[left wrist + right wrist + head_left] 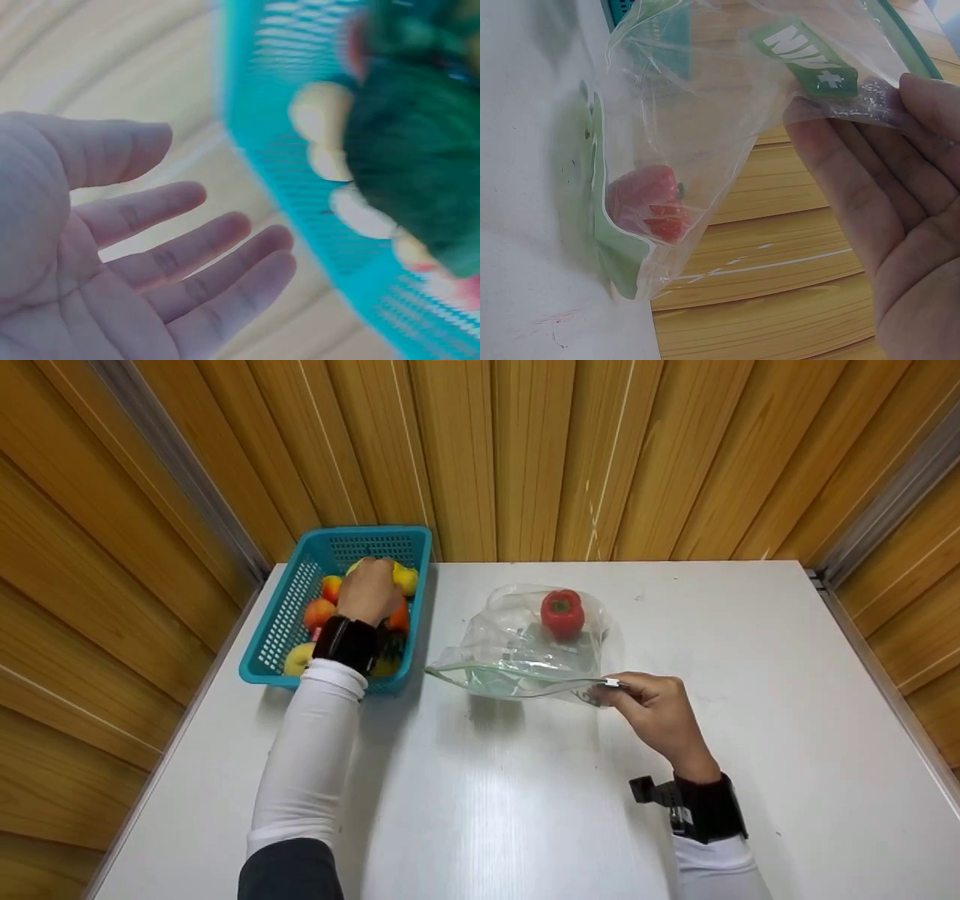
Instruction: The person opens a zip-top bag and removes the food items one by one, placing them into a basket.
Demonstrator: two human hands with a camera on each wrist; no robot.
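My left hand is over the teal plastic basket, its fingertips hidden in the head view. In the left wrist view that hand has loosely extended fingers with nothing between them, beside the basket's wall. Between thumb and fingers, my right hand pinches a clear zip bag by the right end of its top edge, next to a white slider. A red bell pepper lies inside the bag. The right wrist view shows the pepper through the plastic, below a green printed label.
In the basket are a yellow item, round orange-red fruits, a pale yellow fruit and a blurred dark green item. Everything stands on a white table, with wood-patterned panels behind and at both sides.
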